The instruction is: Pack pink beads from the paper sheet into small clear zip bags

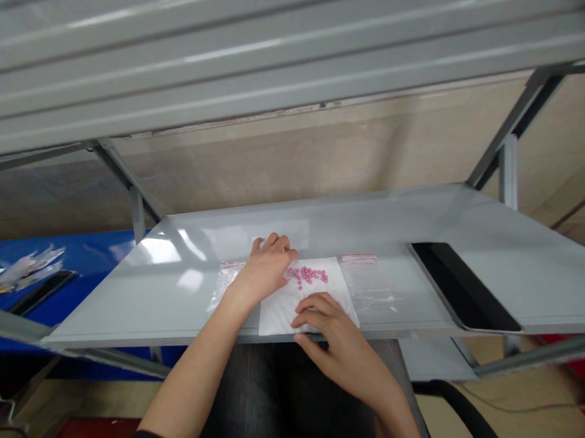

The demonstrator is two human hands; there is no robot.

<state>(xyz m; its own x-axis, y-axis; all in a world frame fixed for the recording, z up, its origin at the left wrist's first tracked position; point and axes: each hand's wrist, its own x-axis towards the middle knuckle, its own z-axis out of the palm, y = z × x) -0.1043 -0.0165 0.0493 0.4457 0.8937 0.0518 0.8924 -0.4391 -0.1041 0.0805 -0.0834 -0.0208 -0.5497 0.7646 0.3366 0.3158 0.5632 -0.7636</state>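
Observation:
Small pink round pieces (310, 274), like beads or tablets, lie in a loose cluster on a white cloth or tissue (276, 317) near the table's front edge. My left hand (268, 266) is at the cluster's left side with its fingers curled down. Something faintly clear shows by its fingertips, too small to make out. At the cloth's front right, my right hand (333, 326) has its fingers apart and holds nothing. One clear zip bag (370, 283) lies flat right of the cloth. Another clear bag (221, 280) lies to the left, partly behind my left forearm.
A dark-screened tablet (462, 287) lies on the right of the grey table (142, 296). Metal struts (507, 170) stand at both sides, below a ridged grey panel (281, 53). On a blue surface (95, 259) at left are plastic packets (25, 269) and a dark flat device (44, 291).

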